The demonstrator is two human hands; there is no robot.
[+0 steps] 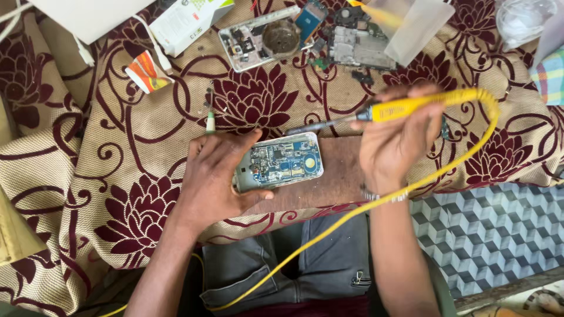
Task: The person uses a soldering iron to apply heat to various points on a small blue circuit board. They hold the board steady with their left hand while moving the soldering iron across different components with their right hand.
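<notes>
Head view, looking down onto a lap and a table draped in a beige woven cloth with dark red flower print [117,194]. Left hand [214,176] curled around the near end of an opened phone with a pale frame and a bare blue circuit board [281,162], thumb lying along its near edge, fingers behind its left end; the phone lies level, board facing up, on a flat brown wooden block [335,176] set on the cloth. Right hand [393,138] closed in a pen-like grip on a yellow-handled soldering iron with a grey metal shaft [376,111]; the shaft points left, its tip just above the phone's far edge, contact with the board cannot be told. A yellow cord [464,155] loops from the handle's rear, round the right hand and down across the grey trousers [329,264]. Thin metal bracelet [382,196] on the right wrist. Farther back on the cloth: a second opened phone shell with a round dark part [264,35], a loose grey circuit assembly [358,41], a white cardboard box [185,23], and a small green-and-white tool [210,117] just beyond the left hand's fingers.
</notes>
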